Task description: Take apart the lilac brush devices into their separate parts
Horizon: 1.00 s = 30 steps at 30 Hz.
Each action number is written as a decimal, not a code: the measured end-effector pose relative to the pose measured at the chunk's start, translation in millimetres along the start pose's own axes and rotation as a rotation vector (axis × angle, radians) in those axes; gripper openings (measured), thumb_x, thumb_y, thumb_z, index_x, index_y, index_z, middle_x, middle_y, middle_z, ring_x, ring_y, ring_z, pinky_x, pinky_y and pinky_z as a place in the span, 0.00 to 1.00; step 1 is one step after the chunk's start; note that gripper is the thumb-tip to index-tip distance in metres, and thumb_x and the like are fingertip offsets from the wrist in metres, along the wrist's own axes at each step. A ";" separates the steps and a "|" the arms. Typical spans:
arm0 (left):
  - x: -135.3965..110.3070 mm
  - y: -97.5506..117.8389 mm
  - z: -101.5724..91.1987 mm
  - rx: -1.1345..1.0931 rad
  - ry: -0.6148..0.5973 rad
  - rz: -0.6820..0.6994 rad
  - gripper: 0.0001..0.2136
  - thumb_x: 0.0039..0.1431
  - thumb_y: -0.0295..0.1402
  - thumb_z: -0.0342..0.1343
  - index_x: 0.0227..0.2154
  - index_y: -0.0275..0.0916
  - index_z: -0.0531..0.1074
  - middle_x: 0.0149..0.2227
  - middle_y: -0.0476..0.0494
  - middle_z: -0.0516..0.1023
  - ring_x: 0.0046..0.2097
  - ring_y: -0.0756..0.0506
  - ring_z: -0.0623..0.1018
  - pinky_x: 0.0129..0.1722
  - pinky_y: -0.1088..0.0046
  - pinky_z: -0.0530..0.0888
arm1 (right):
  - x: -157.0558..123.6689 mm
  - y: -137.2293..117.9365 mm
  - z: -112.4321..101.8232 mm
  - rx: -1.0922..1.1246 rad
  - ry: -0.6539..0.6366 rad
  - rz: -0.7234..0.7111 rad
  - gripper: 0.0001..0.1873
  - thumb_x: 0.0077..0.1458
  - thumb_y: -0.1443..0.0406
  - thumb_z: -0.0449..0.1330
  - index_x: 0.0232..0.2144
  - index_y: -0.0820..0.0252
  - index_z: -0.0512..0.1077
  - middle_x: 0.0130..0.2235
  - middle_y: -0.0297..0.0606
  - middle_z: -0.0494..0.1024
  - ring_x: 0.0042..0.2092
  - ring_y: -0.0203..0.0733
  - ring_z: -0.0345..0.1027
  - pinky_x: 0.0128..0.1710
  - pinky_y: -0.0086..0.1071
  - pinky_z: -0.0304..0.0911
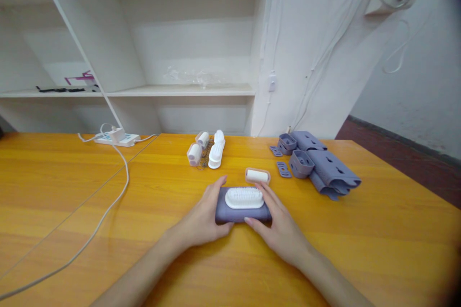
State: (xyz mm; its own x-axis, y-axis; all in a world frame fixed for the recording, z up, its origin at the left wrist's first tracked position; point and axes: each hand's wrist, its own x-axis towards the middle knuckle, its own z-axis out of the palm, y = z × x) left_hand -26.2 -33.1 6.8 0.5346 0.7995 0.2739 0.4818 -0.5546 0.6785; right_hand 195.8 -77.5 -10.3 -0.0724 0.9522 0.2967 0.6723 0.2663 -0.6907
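Between my hands, a grey-purple plastic body [224, 213] rests on the table, with a white oval bristle brush [245, 198] lying bristles-up on top of it. My left hand [207, 218] grips the body's left end, thumb along the near edge and fingers at the far side. Its right end is held by my right hand [277, 216], whose fingers reach to the brush's right tip. Just behind the body lies a small clear-pink case with a white roller [257, 176]. The undersides of the body and brush are hidden.
At the back stand more white rollers in clear-pink cases [195, 153], small metal springs [205, 153] and white brushes [216, 153]. Grey-purple shells [333, 170], cups [301, 163] and slotted plates [284, 170] lie back right. A power strip [117, 139] and its cable [126, 182] occupy the left.
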 end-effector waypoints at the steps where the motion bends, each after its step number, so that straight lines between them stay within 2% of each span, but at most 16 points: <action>1: -1.3 -0.2 -2.4 -0.028 -0.040 0.010 0.45 0.46 0.34 0.63 0.63 0.42 0.42 0.61 0.36 0.57 0.61 0.39 0.61 0.60 0.58 0.59 | 0.4 -0.3 -0.6 0.004 0.014 -0.002 0.36 0.53 0.57 0.60 0.61 0.56 0.54 0.63 0.43 0.54 0.64 0.47 0.47 0.63 0.43 0.46; 4: -1.9 -1.6 -5.1 -0.100 -0.096 0.001 0.49 0.44 0.36 0.66 0.64 0.45 0.40 0.60 0.39 0.60 0.59 0.39 0.64 0.60 0.58 0.61 | 1.7 -1.5 -4.4 0.018 0.039 -0.001 0.35 0.51 0.56 0.61 0.59 0.55 0.57 0.61 0.42 0.57 0.61 0.47 0.51 0.61 0.42 0.50; 7: -0.7 -4.2 -3.8 -0.102 -0.083 -0.004 0.48 0.44 0.38 0.66 0.63 0.46 0.42 0.61 0.38 0.56 0.61 0.39 0.61 0.61 0.57 0.59 | 0.2 -2.6 -8.8 0.000 0.025 -0.009 0.37 0.49 0.55 0.63 0.59 0.55 0.58 0.57 0.42 0.59 0.59 0.47 0.55 0.59 0.40 0.53; 11: 0.3 -8.4 -7.6 -0.011 -0.039 0.054 0.45 0.45 0.41 0.66 0.63 0.45 0.46 0.63 0.37 0.52 0.63 0.37 0.57 0.62 0.56 0.57 | -6.2 -5.0 -9.2 -0.089 -0.067 -0.085 0.44 0.42 0.55 0.67 0.60 0.56 0.58 0.54 0.42 0.61 0.55 0.49 0.57 0.57 0.41 0.56; 15: 2.3 -8.5 -12.1 0.144 0.005 0.089 0.47 0.37 0.46 0.69 0.61 0.45 0.53 0.58 0.36 0.57 0.59 0.35 0.61 0.58 0.54 0.62 | -11.3 -7.9 -6.6 -0.150 -0.121 -0.089 0.53 0.37 0.54 0.69 0.63 0.56 0.52 0.57 0.45 0.59 0.57 0.53 0.55 0.58 0.46 0.54; 17: 3.6 -6.7 -12.1 0.194 0.054 0.053 0.47 0.37 0.46 0.68 0.61 0.46 0.53 0.55 0.37 0.61 0.56 0.35 0.64 0.55 0.53 0.64 | -12.1 -8.4 -6.9 -0.140 -0.143 -0.098 0.53 0.41 0.56 0.67 0.65 0.58 0.46 0.61 0.46 0.56 0.60 0.54 0.51 0.60 0.47 0.51; 20: 3.8 -2.0 -10.7 0.192 0.084 0.004 0.42 0.45 0.43 0.65 0.62 0.46 0.50 0.54 0.37 0.64 0.56 0.36 0.65 0.56 0.52 0.63 | -12.3 -8.6 -8.4 -0.096 -0.165 -0.125 0.49 0.49 0.61 0.61 0.66 0.59 0.37 0.65 0.46 0.50 0.64 0.49 0.44 0.63 0.47 0.45; 22: 2.3 2.5 -8.4 0.159 0.041 0.010 0.41 0.49 0.41 0.62 0.63 0.46 0.47 0.58 0.36 0.60 0.60 0.36 0.62 0.58 0.52 0.60 | -13.1 -9.7 -7.8 -0.081 -0.168 -0.132 0.49 0.51 0.62 0.59 0.66 0.59 0.35 0.66 0.46 0.48 0.65 0.47 0.42 0.63 0.47 0.45; 24: 0.2 7.6 -3.3 0.135 0.001 -0.003 0.44 0.48 0.43 0.62 0.64 0.46 0.45 0.62 0.34 0.53 0.63 0.34 0.55 0.60 0.49 0.57 | -14.8 -12.8 -4.5 -0.083 -0.148 -0.134 0.49 0.51 0.62 0.60 0.66 0.59 0.34 0.66 0.46 0.48 0.65 0.48 0.43 0.63 0.47 0.46; 25: -0.6 10.2 0.4 0.131 0.014 -0.032 0.44 0.47 0.45 0.63 0.64 0.46 0.45 0.63 0.33 0.50 0.64 0.33 0.52 0.60 0.47 0.55 | -16.0 -15.3 -1.8 -0.088 -0.133 -0.141 0.50 0.50 0.62 0.60 0.66 0.59 0.34 0.65 0.46 0.49 0.65 0.48 0.44 0.63 0.47 0.47; 27: -1.2 14.8 9.0 0.136 0.113 -0.118 0.43 0.45 0.49 0.63 0.62 0.45 0.49 0.63 0.33 0.49 0.65 0.31 0.49 0.59 0.46 0.54 | -18.7 -21.6 4.8 -0.104 -0.093 -0.159 0.50 0.50 0.63 0.60 0.66 0.59 0.34 0.64 0.47 0.52 0.63 0.50 0.48 0.62 0.47 0.50; 30: 0.3 18.8 19.3 0.149 0.245 -0.173 0.40 0.42 0.52 0.63 0.57 0.43 0.58 0.59 0.35 0.55 0.63 0.33 0.55 0.59 0.49 0.57 | -21.7 -30.9 14.1 -0.137 -0.026 -0.186 0.49 0.50 0.66 0.59 0.66 0.58 0.33 0.62 0.47 0.56 0.61 0.50 0.53 0.60 0.47 0.54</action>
State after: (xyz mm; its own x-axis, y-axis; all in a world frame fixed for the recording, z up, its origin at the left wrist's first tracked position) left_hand -3.6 -47.7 6.4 0.2614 0.9066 0.3313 0.6567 -0.4185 0.6274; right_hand 166.2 -104.3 -4.7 -0.2220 0.8927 0.3922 0.7393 0.4164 -0.5292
